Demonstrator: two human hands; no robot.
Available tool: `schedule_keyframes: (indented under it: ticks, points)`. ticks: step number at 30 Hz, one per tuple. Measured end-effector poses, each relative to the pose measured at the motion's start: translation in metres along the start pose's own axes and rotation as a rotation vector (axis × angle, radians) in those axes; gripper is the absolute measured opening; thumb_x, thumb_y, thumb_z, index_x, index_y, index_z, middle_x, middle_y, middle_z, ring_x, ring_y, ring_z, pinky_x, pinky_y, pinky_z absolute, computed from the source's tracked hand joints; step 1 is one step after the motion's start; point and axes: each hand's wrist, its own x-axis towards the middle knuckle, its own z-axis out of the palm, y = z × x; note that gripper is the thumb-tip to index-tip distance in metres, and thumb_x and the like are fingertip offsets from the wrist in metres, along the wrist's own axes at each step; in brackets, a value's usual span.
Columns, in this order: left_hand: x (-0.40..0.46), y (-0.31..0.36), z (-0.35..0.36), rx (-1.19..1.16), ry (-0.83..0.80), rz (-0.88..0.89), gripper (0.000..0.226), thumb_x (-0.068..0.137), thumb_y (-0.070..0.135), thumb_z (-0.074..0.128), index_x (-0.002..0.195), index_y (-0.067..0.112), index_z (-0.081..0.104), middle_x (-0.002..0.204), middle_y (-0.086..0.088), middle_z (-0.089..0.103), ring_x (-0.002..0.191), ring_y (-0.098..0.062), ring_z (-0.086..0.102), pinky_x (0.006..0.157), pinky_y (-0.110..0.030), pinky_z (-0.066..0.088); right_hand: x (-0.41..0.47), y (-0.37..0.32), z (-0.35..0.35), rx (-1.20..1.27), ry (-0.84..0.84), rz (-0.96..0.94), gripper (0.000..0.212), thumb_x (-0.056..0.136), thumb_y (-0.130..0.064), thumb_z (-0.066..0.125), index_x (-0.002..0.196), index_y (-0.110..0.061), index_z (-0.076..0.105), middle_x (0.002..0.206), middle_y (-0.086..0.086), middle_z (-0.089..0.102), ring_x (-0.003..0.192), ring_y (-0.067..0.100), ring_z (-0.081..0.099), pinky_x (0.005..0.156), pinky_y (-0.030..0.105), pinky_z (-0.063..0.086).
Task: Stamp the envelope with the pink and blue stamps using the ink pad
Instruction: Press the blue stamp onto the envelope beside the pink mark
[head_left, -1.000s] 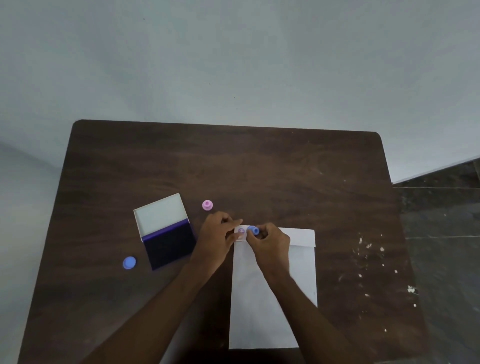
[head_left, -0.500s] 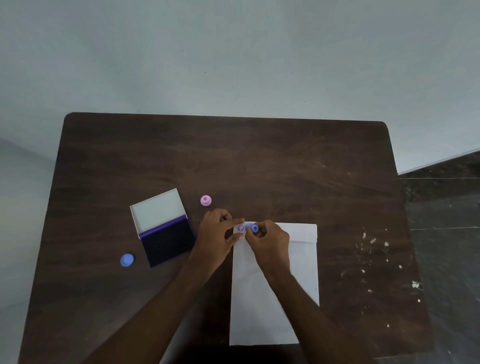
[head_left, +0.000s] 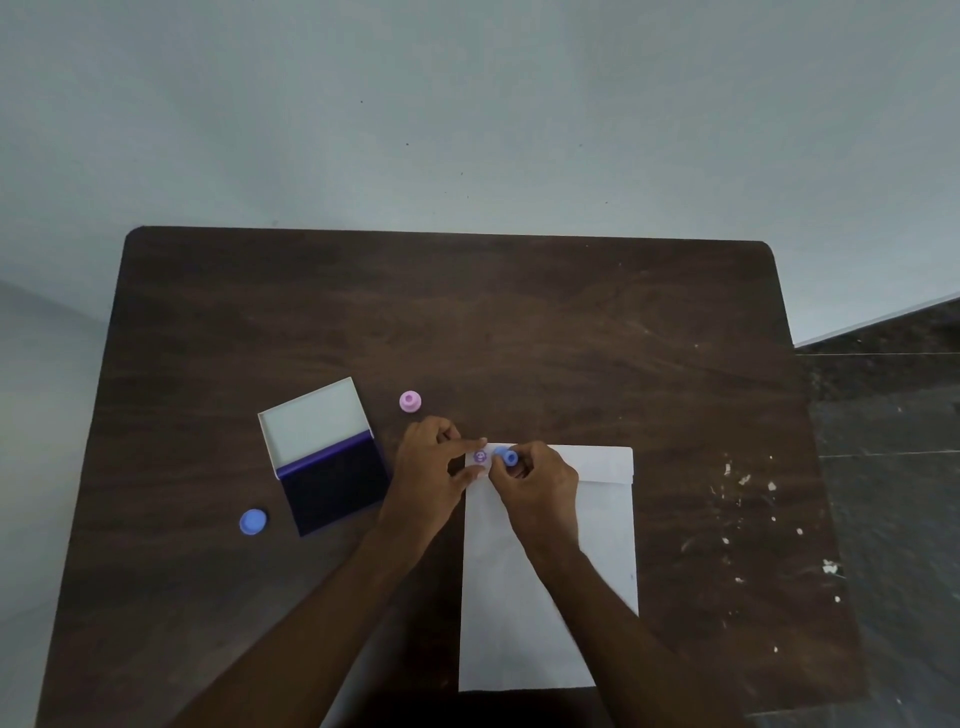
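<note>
A white envelope lies lengthwise on the dark wooden table. A round purple print shows at its top left corner. My right hand pinches the small blue stamp just right of that print, on the envelope's top edge. My left hand rests its fingers flat on the envelope's top left corner, framing the print. The pink stamp stands alone on the table behind my left hand. The ink pad lies open at the left, its dark pad showing.
A blue cap lies left of the ink pad. White specks dot the table's right side. A pale wall rises behind the far table edge, and dark floor lies to the right.
The purple print has become clearly visible beside the blue stamp, which has shifted slightly right of it. Both hands stay at the envelope's top left corner. The camera view drifted a little.
</note>
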Motion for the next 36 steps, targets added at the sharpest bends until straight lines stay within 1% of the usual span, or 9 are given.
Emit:
schedule_keyframes:
  ticks: [5, 12, 21, 24, 27, 29, 32, 35, 36]
  points:
    - [0.000, 0.000, -0.001, -0.029, 0.008, -0.012, 0.041, 0.070, 0.046, 0.077, 0.093, 0.017, 0.061, 0.098, -0.003, 0.065, 0.084, -0.018, 0.059, 0.084, -0.031, 0.052, 0.002, -0.001, 0.001, -0.033, -0.030, 0.011, 0.031, 0.085, -0.037, 0.068, 0.102, -0.011, 0.064, 0.102, 0.007, 0.069, 0.077, 0.012, 0.051, 0.073, 0.018, 0.038]
    - [-0.001, -0.001, -0.001, -0.057, 0.014, 0.005, 0.037, 0.069, 0.044, 0.079, 0.087, 0.017, 0.060, 0.093, -0.003, 0.064, 0.079, -0.016, 0.058, 0.074, -0.024, 0.047, 0.004, 0.000, 0.002, -0.030, -0.029, 0.011, 0.032, 0.085, -0.036, 0.067, 0.102, -0.009, 0.064, 0.102, 0.009, 0.070, 0.078, 0.013, 0.052, 0.076, 0.020, 0.041]
    - [-0.002, 0.001, -0.005, -0.044, -0.001, 0.027, 0.042, 0.071, 0.045, 0.077, 0.094, 0.013, 0.062, 0.097, -0.005, 0.064, 0.084, -0.016, 0.058, 0.081, -0.030, 0.051, 0.003, -0.001, 0.001, -0.011, -0.018, 0.021, 0.031, 0.085, -0.037, 0.068, 0.099, -0.010, 0.065, 0.099, 0.008, 0.070, 0.075, 0.012, 0.053, 0.072, 0.019, 0.040]
    - [-0.003, 0.002, -0.005, -0.057, 0.002, 0.027, 0.041, 0.071, 0.044, 0.077, 0.093, 0.013, 0.062, 0.096, -0.005, 0.064, 0.084, -0.016, 0.058, 0.079, -0.030, 0.051, 0.005, 0.000, 0.002, -0.010, -0.020, 0.027, 0.031, 0.085, -0.037, 0.067, 0.099, -0.010, 0.064, 0.099, 0.008, 0.070, 0.076, 0.012, 0.053, 0.073, 0.020, 0.041]
    - [-0.005, 0.001, -0.005, -0.059, 0.007, 0.050, 0.039, 0.071, 0.042, 0.078, 0.090, 0.012, 0.062, 0.093, -0.005, 0.063, 0.082, -0.015, 0.056, 0.076, -0.026, 0.049, 0.007, -0.001, 0.006, -0.051, -0.081, 0.055, 0.032, 0.087, -0.039, 0.064, 0.102, -0.010, 0.063, 0.101, 0.007, 0.068, 0.076, 0.011, 0.051, 0.075, 0.020, 0.039]
    - [-0.005, 0.001, -0.005, -0.066, 0.016, 0.051, 0.037, 0.071, 0.041, 0.078, 0.089, 0.012, 0.062, 0.092, -0.004, 0.063, 0.081, -0.015, 0.056, 0.075, -0.025, 0.048, 0.008, -0.004, 0.010, -0.055, -0.109, 0.081, 0.031, 0.087, -0.040, 0.063, 0.101, -0.012, 0.062, 0.100, 0.006, 0.067, 0.069, 0.011, 0.049, 0.073, 0.019, 0.038]
    - [-0.004, 0.000, -0.004, -0.066, 0.012, 0.042, 0.037, 0.071, 0.041, 0.078, 0.088, 0.013, 0.062, 0.091, -0.005, 0.063, 0.080, -0.016, 0.056, 0.074, -0.025, 0.048, 0.007, -0.007, 0.014, -0.033, -0.086, 0.115, 0.028, 0.085, -0.043, 0.065, 0.095, -0.017, 0.059, 0.093, 0.001, 0.064, 0.060, 0.008, 0.046, 0.066, 0.013, 0.035]
    - [-0.003, 0.000, -0.003, -0.053, 0.008, 0.042, 0.037, 0.071, 0.042, 0.078, 0.086, 0.012, 0.062, 0.090, -0.005, 0.063, 0.079, -0.015, 0.055, 0.071, -0.023, 0.044, 0.005, -0.011, 0.011, -0.032, -0.077, 0.113, 0.030, 0.085, -0.040, 0.067, 0.097, -0.013, 0.063, 0.094, 0.003, 0.066, 0.063, 0.010, 0.049, 0.069, 0.015, 0.038]
    - [-0.002, 0.000, -0.003, -0.051, 0.010, 0.042, 0.037, 0.070, 0.042, 0.078, 0.086, 0.013, 0.061, 0.090, -0.004, 0.063, 0.079, -0.014, 0.055, 0.070, -0.023, 0.042, 0.004, -0.011, 0.008, -0.022, -0.059, 0.101, 0.028, 0.084, -0.039, 0.068, 0.095, -0.013, 0.064, 0.092, 0.003, 0.067, 0.062, 0.010, 0.049, 0.066, 0.013, 0.038]
